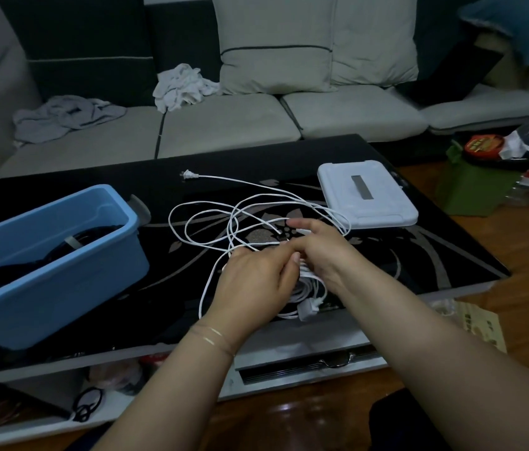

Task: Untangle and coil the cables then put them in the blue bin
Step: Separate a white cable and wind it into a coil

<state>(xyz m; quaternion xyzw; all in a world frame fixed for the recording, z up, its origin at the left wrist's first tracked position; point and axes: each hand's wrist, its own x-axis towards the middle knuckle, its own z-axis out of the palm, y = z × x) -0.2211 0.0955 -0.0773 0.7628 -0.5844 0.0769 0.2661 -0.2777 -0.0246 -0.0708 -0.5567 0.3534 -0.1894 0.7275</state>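
Head view, both hands (pixel 251 281) (pixel 318 252) gripping white cable (pixel 211 216)

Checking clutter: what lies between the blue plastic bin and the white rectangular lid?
Head view: loose loops of white cable between blue plastic bin and white rectangular lid.

A black glossy surface (pixel 386 255) with a pale floral pattern carries everything. A blue bin (pixel 61 265) stands at its left, holding dark cables. A white lid (pixel 338 177) lies flat at the far right. Between them, a white cable (pixel 211 222) sprawls in loose loops, its plug (pixel 186 174) toward the far edge.
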